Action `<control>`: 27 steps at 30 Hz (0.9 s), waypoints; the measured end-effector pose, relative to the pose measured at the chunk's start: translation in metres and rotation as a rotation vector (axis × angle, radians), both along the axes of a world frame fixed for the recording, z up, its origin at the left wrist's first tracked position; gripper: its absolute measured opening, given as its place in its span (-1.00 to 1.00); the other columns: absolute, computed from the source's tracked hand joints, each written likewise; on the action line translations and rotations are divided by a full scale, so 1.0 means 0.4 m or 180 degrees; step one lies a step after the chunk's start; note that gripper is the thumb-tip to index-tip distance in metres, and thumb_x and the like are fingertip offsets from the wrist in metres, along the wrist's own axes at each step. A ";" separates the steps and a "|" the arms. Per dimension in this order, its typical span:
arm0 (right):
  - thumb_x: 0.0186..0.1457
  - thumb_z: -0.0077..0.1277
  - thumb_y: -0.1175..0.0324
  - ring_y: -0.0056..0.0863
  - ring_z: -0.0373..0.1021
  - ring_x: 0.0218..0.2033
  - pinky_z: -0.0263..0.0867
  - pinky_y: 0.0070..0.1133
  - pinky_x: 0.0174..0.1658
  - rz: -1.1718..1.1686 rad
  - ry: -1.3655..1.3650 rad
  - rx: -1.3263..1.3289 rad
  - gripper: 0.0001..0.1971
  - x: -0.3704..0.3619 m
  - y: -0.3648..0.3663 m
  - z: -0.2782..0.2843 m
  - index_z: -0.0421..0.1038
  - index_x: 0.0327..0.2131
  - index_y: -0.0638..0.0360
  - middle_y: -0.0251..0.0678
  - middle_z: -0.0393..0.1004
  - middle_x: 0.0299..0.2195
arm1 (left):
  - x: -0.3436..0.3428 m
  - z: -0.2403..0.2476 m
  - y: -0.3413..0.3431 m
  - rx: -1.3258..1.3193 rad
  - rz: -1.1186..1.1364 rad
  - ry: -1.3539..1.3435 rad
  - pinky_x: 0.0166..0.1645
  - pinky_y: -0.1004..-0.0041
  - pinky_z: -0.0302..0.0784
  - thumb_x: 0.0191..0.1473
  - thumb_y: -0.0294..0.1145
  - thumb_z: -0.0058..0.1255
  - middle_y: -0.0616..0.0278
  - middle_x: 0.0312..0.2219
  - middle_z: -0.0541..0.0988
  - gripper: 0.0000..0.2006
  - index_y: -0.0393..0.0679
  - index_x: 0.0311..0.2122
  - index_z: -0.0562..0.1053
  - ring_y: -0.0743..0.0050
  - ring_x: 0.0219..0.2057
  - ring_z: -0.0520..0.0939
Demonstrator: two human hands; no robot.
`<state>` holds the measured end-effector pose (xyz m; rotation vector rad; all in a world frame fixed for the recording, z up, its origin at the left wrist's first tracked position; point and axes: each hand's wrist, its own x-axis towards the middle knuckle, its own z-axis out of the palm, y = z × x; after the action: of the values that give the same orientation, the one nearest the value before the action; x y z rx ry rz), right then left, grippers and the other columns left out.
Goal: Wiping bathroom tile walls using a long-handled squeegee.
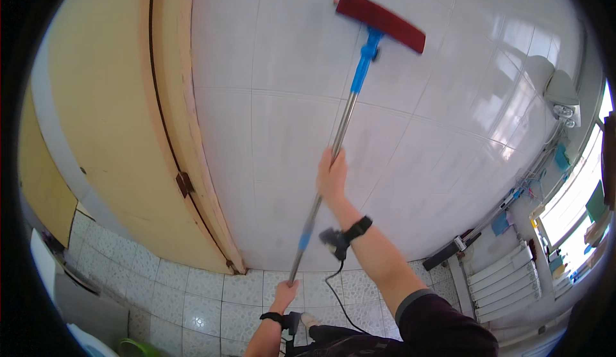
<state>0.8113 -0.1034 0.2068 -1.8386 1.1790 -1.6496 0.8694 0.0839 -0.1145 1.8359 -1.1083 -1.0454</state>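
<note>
My right hand (332, 175) grips the metal pole (341, 129) of a long mop partway up. My left hand (283, 293) holds the pole's lower end, just below its blue sleeve (305, 235). The pole runs up to a blue joint (364, 59) and a flat red mop head (381, 20), which lies pressed against the white tiled wall (269, 68) high up. Both wrists wear black straps, and a black cable hangs from the right one.
A yellow wooden door and frame (122, 119) stands left of the wall. The floor (192, 299) has pale patterned tiles. At right are a white radiator (497, 283), a window (577, 209) and a wall socket (564, 110). A green basin edge (131, 347) shows at bottom left.
</note>
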 end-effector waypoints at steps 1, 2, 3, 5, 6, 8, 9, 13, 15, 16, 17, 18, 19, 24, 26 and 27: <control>0.04 -0.27 0.28 -0.32 0.16 -0.62 0.08 -0.45 -0.53 0.0072 -0.0050 0.0182 -0.77 0.013 0.021 -0.064 0.11 -0.47 0.29 -0.15 0.18 -0.69 | 0.022 -0.076 0.034 0.0235 -0.0028 -0.0054 -0.49 0.24 0.31 -0.16 -0.03 -0.11 -0.06 -0.70 0.43 -0.58 -0.29 -0.58 0.41 -0.02 -0.55 0.47; 0.04 -0.27 0.28 -0.30 0.17 -0.63 0.08 -0.44 -0.54 -0.0020 -0.0040 0.0189 -0.77 0.010 0.026 -0.154 0.12 -0.46 0.29 -0.16 0.18 -0.69 | 0.024 -0.140 0.075 0.0272 -0.0101 -0.0239 -0.49 0.23 0.31 -0.16 -0.02 -0.11 -0.05 -0.70 0.43 -0.58 -0.28 -0.59 0.41 -0.02 -0.56 0.47; 0.04 -0.27 0.28 -0.29 0.18 -0.63 0.09 -0.43 -0.55 -0.0077 -0.0047 0.0196 -0.77 0.016 0.038 -0.238 0.13 -0.45 0.29 -0.16 0.18 -0.69 | 0.034 -0.203 0.119 0.0308 -0.0139 -0.0442 -0.49 0.23 0.31 -0.17 -0.02 -0.12 -0.05 -0.71 0.43 -0.57 -0.28 -0.61 0.41 -0.02 -0.56 0.47; 0.04 -0.28 0.28 -0.26 0.18 -0.64 0.10 -0.42 -0.55 0.0008 -0.0088 0.0570 -0.78 0.028 0.109 -0.350 0.13 -0.43 0.29 -0.17 0.19 -0.69 | 0.052 -0.322 0.228 0.0652 -0.0159 -0.0280 -0.48 0.20 0.32 -0.16 -0.02 -0.11 -0.01 -0.71 0.44 -0.59 -0.25 -0.63 0.42 0.01 -0.57 0.48; 0.04 -0.28 0.28 -0.25 0.18 -0.63 0.10 -0.42 -0.54 0.0030 -0.0078 0.0821 -0.78 0.011 0.138 -0.398 0.12 -0.43 0.29 -0.15 0.20 -0.68 | 0.039 -0.338 0.270 0.0862 -0.0231 -0.0213 -0.48 0.19 0.31 -0.16 -0.01 -0.11 0.00 -0.72 0.44 -0.58 -0.24 -0.64 0.42 0.03 -0.59 0.48; 0.03 -0.27 0.29 -0.25 0.19 -0.62 0.10 -0.42 -0.54 0.0186 -0.0084 0.1271 -0.78 0.020 0.201 -0.496 0.12 -0.42 0.29 -0.14 0.21 -0.67 | 0.060 -0.414 0.387 0.1538 -0.0297 -0.0050 -0.51 0.19 0.30 -0.17 0.02 -0.10 0.05 -0.76 0.42 -0.56 -0.24 -0.67 0.41 0.09 -0.63 0.48; 0.03 -0.26 0.29 -0.26 0.20 -0.61 0.10 -0.42 -0.54 0.0317 -0.0076 0.1467 -0.78 0.040 0.231 -0.551 0.12 -0.42 0.29 -0.13 0.21 -0.66 | 0.084 -0.473 0.453 0.1996 -0.0288 0.0075 -0.54 0.20 0.29 -0.17 0.03 -0.10 0.08 -0.79 0.41 -0.55 -0.23 -0.69 0.40 0.14 -0.66 0.48; 0.03 -0.27 0.27 -0.12 0.22 -0.57 0.12 -0.38 -0.52 0.0204 0.0131 0.1379 -0.76 0.022 0.325 -0.749 0.12 -0.40 0.30 -0.05 0.25 -0.64 | -0.011 -0.412 0.655 0.2233 0.0192 0.1031 -0.36 0.27 0.30 -0.08 -0.09 -0.17 0.07 -0.50 0.41 -0.63 -0.25 -0.35 0.33 0.23 -0.46 0.43; 0.03 -0.27 0.26 -0.05 0.23 -0.56 0.12 -0.35 -0.52 0.0271 0.0126 0.1619 -0.75 0.022 0.365 -0.806 0.12 -0.40 0.31 -0.01 0.26 -0.63 | -0.028 -0.356 0.732 0.2346 0.0653 0.1654 -0.23 0.32 0.31 -0.02 -0.17 -0.21 0.06 -0.31 0.40 -0.59 -0.27 -0.13 0.28 0.29 -0.33 0.40; 0.03 -0.28 0.25 -0.01 0.23 -0.55 0.12 -0.33 -0.52 0.0340 0.0166 0.1927 -0.74 0.022 0.383 -0.837 0.12 -0.39 0.31 0.03 0.27 -0.62 | -0.034 -0.341 0.767 0.2370 0.0778 0.1760 -0.26 0.32 0.30 -0.03 -0.16 -0.21 0.06 -0.35 0.40 -0.60 -0.27 -0.17 0.28 0.29 -0.36 0.40; 0.03 -0.29 0.23 0.04 0.23 -0.54 0.12 -0.31 -0.52 0.0403 0.0210 0.2226 -0.72 0.022 0.395 -0.866 0.12 -0.39 0.31 0.07 0.28 -0.62 | -0.032 -0.333 0.785 0.2376 0.0795 0.1746 -0.28 0.31 0.30 -0.04 -0.14 -0.20 0.07 -0.38 0.40 -0.61 -0.26 -0.21 0.29 0.28 -0.38 0.41; 0.03 -0.29 0.23 0.04 0.23 -0.54 0.12 -0.31 -0.52 0.0432 0.0199 0.2246 -0.72 0.027 0.406 -0.873 0.12 -0.39 0.31 0.07 0.28 -0.62 | -0.037 -0.328 0.802 0.2366 0.0773 0.1698 -0.30 0.31 0.30 -0.04 -0.13 -0.19 0.07 -0.41 0.40 -0.62 -0.26 -0.24 0.30 0.28 -0.40 0.41; 0.04 -0.28 0.22 0.04 0.23 -0.54 0.12 -0.30 -0.52 0.0416 0.0268 0.2261 -0.72 0.028 0.416 -0.877 0.12 -0.39 0.31 0.07 0.28 -0.61 | -0.036 -0.324 0.812 0.2347 0.0723 0.1625 -0.33 0.30 0.30 -0.05 -0.12 -0.19 0.07 -0.44 0.39 -0.62 -0.26 -0.28 0.30 0.28 -0.43 0.41; 0.04 -0.28 0.21 0.02 0.22 -0.57 0.12 -0.31 -0.53 0.0431 0.0292 0.1980 -0.72 -0.005 0.436 -0.798 0.14 -0.42 0.30 0.03 0.27 -0.64 | -0.018 -0.351 0.790 0.2117 0.0080 0.0991 -0.45 0.27 0.28 -0.10 -0.05 -0.16 0.09 -0.61 0.38 -0.62 -0.25 -0.47 0.33 0.26 -0.55 0.43; 0.04 -0.28 0.22 -0.07 0.19 -0.63 0.09 -0.35 -0.56 0.0492 0.0124 0.1938 -0.74 -0.044 0.430 -0.742 0.14 -0.43 0.28 -0.05 0.23 -0.68 | -0.021 -0.368 0.751 0.1975 -0.0240 0.0662 -0.50 0.26 0.28 -0.11 -0.02 -0.14 0.09 -0.67 0.38 -0.60 -0.25 -0.54 0.34 0.25 -0.60 0.44; 0.04 -0.28 0.22 -0.07 0.19 -0.63 0.09 -0.35 -0.56 0.0437 0.0128 0.1866 -0.74 -0.055 0.405 -0.707 0.14 -0.43 0.28 -0.05 0.23 -0.68 | -0.024 -0.376 0.706 0.1862 -0.0399 0.0501 -0.52 0.26 0.28 -0.12 -0.01 -0.14 0.10 -0.71 0.38 -0.59 -0.25 -0.58 0.35 0.24 -0.62 0.44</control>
<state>0.7892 0.0586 -0.0760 -1.5352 1.3397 -1.0443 0.8599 0.3664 -0.2651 2.0909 -0.8876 -1.6924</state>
